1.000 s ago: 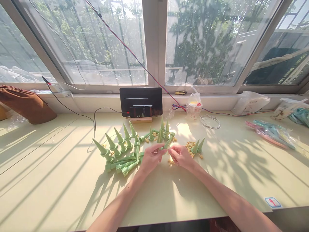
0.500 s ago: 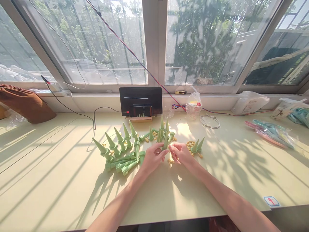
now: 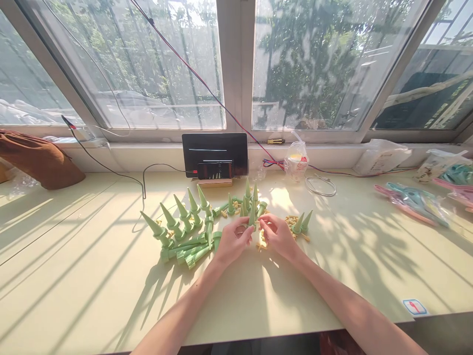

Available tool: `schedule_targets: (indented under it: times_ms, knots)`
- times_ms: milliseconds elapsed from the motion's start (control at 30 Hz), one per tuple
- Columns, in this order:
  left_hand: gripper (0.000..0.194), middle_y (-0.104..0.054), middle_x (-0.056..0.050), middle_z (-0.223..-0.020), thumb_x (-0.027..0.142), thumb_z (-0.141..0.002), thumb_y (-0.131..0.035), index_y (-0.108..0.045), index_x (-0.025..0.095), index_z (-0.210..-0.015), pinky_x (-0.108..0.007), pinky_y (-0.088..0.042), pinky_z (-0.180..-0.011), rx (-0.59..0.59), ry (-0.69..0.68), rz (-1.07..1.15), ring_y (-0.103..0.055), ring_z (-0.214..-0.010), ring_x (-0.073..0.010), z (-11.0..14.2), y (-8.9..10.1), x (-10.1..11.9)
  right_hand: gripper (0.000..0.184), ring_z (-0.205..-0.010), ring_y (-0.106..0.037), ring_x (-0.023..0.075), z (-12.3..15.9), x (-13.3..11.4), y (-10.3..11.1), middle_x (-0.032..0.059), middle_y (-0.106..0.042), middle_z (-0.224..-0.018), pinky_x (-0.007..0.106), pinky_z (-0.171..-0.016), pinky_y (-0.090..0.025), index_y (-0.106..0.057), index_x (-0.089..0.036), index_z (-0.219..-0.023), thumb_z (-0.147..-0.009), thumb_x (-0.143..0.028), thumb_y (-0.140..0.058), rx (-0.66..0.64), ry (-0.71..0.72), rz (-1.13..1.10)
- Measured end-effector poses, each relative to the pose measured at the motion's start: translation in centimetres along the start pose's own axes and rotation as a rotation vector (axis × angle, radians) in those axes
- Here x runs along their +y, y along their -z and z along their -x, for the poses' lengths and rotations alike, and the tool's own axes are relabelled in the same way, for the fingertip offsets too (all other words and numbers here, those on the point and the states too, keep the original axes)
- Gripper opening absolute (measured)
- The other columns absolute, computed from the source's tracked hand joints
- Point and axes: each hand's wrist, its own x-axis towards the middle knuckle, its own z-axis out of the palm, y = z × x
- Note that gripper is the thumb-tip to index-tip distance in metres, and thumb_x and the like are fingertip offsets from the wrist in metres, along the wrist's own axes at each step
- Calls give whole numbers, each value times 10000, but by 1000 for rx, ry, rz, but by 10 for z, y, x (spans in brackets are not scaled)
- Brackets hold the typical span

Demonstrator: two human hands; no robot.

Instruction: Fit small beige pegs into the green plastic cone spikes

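My left hand (image 3: 232,242) is closed around the lower part of a green plastic cone-shaped spike (image 3: 253,212), which points upward. Beside it, my right hand (image 3: 280,234) has thumb and forefinger pinched together, a small gap away from the spike. Whatever sits in that pinch is too small to make out. Small yellow plastic pieces (image 3: 262,243) lie just under my right fingers, and a further pile of yellow pieces (image 3: 291,220) is to the right with two green cones (image 3: 305,221). To the left stands a row of green spikes (image 3: 184,213), with green tubes (image 3: 195,254) lying before them.
A phone (image 3: 215,170) leans against a black tablet (image 3: 216,150) at the window. Cables, a plastic-wrapped cup (image 3: 296,160) and a coiled white cable (image 3: 320,186) lie behind. Packed hangers (image 3: 416,203) are at right, a brown bag (image 3: 40,158) at left.
My right hand's fingertips have drawn slightly away from the green spike. The spike in my left hand has shifted a little up and left.
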Motion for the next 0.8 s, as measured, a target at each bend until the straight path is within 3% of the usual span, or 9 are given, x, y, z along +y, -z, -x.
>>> schedule_targets:
  times_ms: [167,333,800]
  knots:
    - [372,-681,-44,-785,472,-835,-655,-663,157,-1033,-265,-476,-537,1,1,70,-573,-547,-127,0,1,5,238,-510,-547,107,3,-4,1,56,-666,-843,266,-522,-480,-625,-180,-1054,-934,-353,-514,-1,83,104]
    - [360,-598,14,-570,487,-847,-646,-682,152,-974,-262,-465,-572,37,61,82,-541,-505,-121,2,2,13,209,-510,-554,117,3,-5,2,50,-677,-811,282,-552,-488,-653,-185,-994,-933,-337,-523,1,95,148]
    - [350,-546,31,-544,518,-856,-631,-674,171,-836,-241,-436,-546,6,103,157,-516,-487,-102,2,2,13,151,-540,-542,128,3,1,1,15,-641,-714,271,-572,-462,-618,-198,-857,-928,-233,-488,7,232,265]
